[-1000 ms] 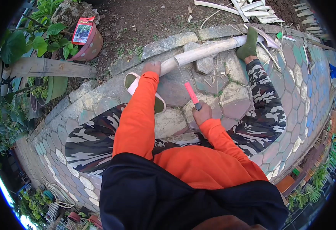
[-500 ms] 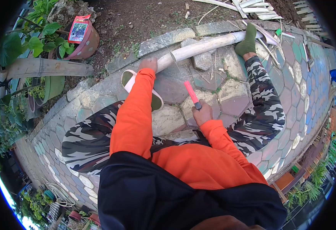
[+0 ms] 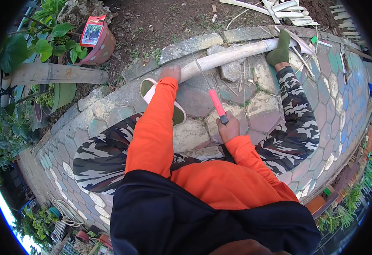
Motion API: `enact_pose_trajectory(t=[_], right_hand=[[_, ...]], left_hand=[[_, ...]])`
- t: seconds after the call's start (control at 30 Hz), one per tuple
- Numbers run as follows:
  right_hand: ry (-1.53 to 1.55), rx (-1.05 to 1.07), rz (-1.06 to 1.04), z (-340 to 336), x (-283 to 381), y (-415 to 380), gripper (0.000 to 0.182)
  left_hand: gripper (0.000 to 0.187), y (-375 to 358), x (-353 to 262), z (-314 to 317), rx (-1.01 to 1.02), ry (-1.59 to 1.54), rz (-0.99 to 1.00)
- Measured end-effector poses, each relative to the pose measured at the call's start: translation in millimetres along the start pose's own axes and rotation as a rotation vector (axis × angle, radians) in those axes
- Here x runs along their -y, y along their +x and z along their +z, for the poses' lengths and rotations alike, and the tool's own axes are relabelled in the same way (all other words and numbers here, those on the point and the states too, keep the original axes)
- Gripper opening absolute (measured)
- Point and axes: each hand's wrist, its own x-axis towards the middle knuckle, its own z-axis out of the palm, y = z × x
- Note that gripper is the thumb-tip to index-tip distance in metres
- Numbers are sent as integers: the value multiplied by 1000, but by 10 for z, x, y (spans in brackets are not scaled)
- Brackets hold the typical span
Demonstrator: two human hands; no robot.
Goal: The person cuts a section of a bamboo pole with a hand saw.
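Our left hand clamps the near end of the bamboo pole, which lies across the paving stones, to steady it; our right hand grips the pink-handled tool; our socked foot braces the pole's far end.

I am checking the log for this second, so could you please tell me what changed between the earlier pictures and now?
Very little: the right hand keeps its grip on the red knife, shifted only slightly. The left hand still holds the end of the bamboo pole, and the foot stays on its far end.
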Motion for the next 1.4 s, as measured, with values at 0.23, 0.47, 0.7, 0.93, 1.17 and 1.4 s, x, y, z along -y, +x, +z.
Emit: enact_pose_trajectory(t=[0.23, 0.47, 0.7, 0.93, 1.17, 1.4], right_hand=[[-62, 16, 10, 144, -16, 253, 20], [24, 73, 59, 91, 65, 286, 19], [-10, 8, 47, 23, 69, 257, 20], [114, 139, 80, -162, 378, 276, 22], [63, 55, 57, -79, 83, 133, 20], [92, 120, 96, -152, 161, -3, 19]], left_hand=[[55, -65, -43, -34, -9, 8, 9], [54, 41, 11, 50, -18, 56, 82], [54, -82, -65, -43, -3, 45, 48], [53, -88, -66, -17, -15, 54, 30], [56, -26, -32, 22, -41, 15, 30], [55, -41, -43, -7, -4, -1, -16]])
